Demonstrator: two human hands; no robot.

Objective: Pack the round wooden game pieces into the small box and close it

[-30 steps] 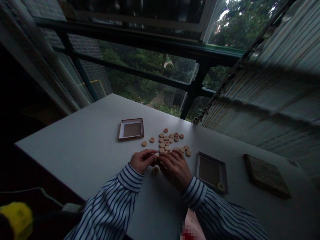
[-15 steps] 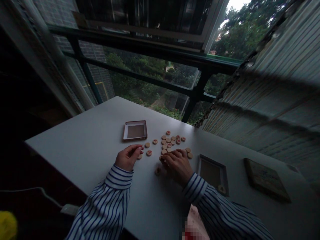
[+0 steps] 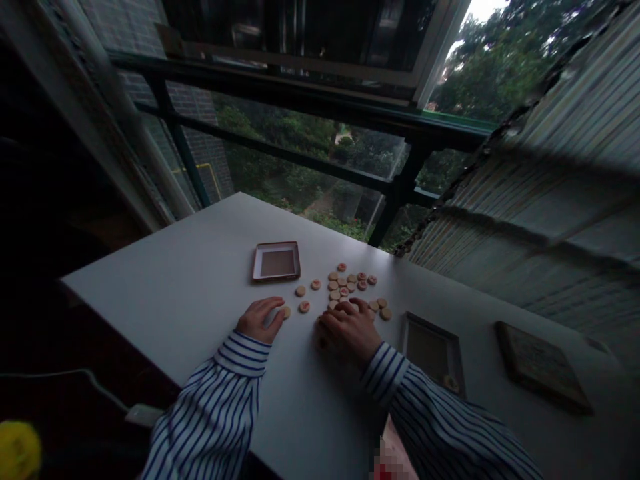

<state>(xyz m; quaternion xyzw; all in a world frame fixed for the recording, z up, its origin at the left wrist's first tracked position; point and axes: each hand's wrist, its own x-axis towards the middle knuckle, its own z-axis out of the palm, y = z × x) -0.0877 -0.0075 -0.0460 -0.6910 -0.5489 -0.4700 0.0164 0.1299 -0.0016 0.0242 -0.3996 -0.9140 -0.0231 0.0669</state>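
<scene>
Round wooden pieces (image 3: 334, 286), some with red markings, lie in a loose cluster on the white table (image 3: 200, 260). My left hand (image 3: 261, 320) is left of them, thumb and fingers apart, beside a plain piece (image 3: 286, 312). Between the hands and the cluster are a plain piece (image 3: 300, 291) and two red-marked ones (image 3: 305, 307). My right hand (image 3: 351, 330) rests palm down over the near edge of the cluster, fingers bent and somewhat spread; a piece shows dimly beneath its fingertips, and others are partly hidden by it.
An open shallow tray (image 3: 255, 265) stands behind my left hand. Right of my right hand lies another open tray (image 3: 457, 357) holding one piece (image 3: 451, 383). Farther right is a flat dark box (image 3: 543, 367). A railing and window border the table's back.
My left thumb and fingers have parted, and a piece now shows beside them. My right hand has settled lower over the pieces near its fingertips. The view has shifted slightly.
</scene>
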